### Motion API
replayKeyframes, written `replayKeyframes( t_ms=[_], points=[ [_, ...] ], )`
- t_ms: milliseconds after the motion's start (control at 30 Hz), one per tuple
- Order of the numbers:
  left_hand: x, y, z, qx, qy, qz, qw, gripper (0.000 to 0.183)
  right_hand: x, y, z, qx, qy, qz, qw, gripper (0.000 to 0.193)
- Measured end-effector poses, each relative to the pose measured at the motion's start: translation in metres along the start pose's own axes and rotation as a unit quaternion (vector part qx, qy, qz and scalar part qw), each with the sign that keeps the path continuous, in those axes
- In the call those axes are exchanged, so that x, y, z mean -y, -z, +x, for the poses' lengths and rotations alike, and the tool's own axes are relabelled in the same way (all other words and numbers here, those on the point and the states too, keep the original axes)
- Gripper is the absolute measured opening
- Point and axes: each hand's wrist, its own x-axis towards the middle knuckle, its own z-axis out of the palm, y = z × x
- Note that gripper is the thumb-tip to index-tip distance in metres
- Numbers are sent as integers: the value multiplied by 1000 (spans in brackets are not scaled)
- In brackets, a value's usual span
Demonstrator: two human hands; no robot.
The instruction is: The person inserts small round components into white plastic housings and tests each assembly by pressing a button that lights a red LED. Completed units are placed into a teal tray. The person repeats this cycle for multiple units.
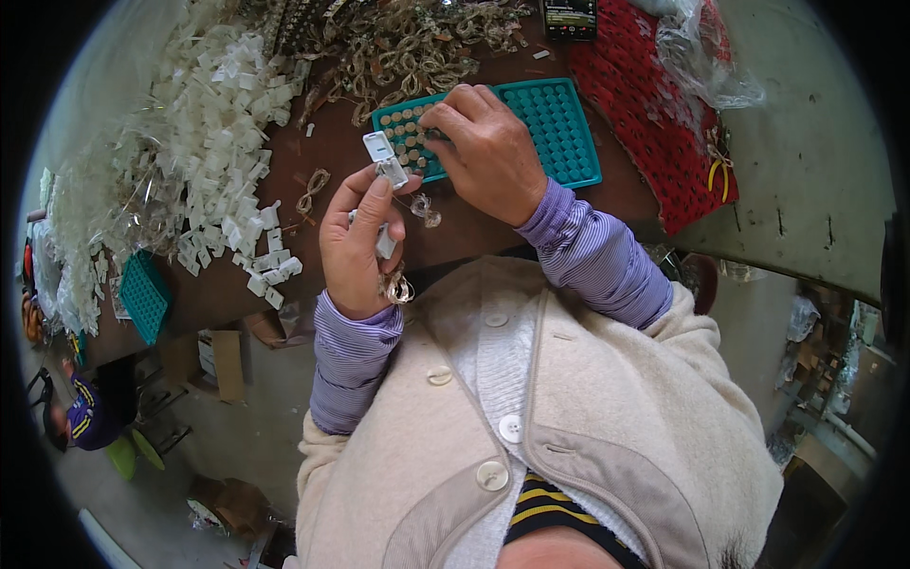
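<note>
My left hand [353, 248] grips a small white plastic case [391, 171] between thumb and fingers, its hinged lid standing up. A second white case [385, 244] is tucked in the same palm. Bundles of thin clear wire [398, 287] hang below that hand, and another wire bundle [426, 210] dangles beside it. Over the teal tray [595, 176], my right hand [495, 156] is closed with bent fingertips among round button-like discs [399, 130] in the tray's left half. Whatever those fingertips hold is hidden. The tray's right half shows bare round pockets.
A big heap of white plastic cases [213, 123] covers the table's left. Coiled wires [408, 43] lie at the back, with a phone [570, 17] beyond. On the right are red patterned cloth [645, 123], a plastic bag [706, 57] and yellow-handled pliers [718, 175]. Another person [90, 412] is at far left.
</note>
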Motion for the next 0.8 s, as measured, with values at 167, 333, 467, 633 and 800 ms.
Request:
replayKeyframes(
  t_ms=[167,333,467,633,800],
  points=[
    [-1,1,0,0,-2,-9,1000,23,-1,0,-2,4,9,-11,1000,15],
    [1,10,4,2,7,-25,1000,26,-3,-4,2,-1,3,8,1000,14],
    [-4,16,4,11,13,-42,999,30,6,2,9,-1,-30,82,996,14],
    [-6,6,-5,10,4,29,1000,35,39,23,1,-23,-56,211,976,16],
    [-3,-21,-19,13,-53,148,987,40,47,41,-8,-31,-19,160,987,16]
  ],
)
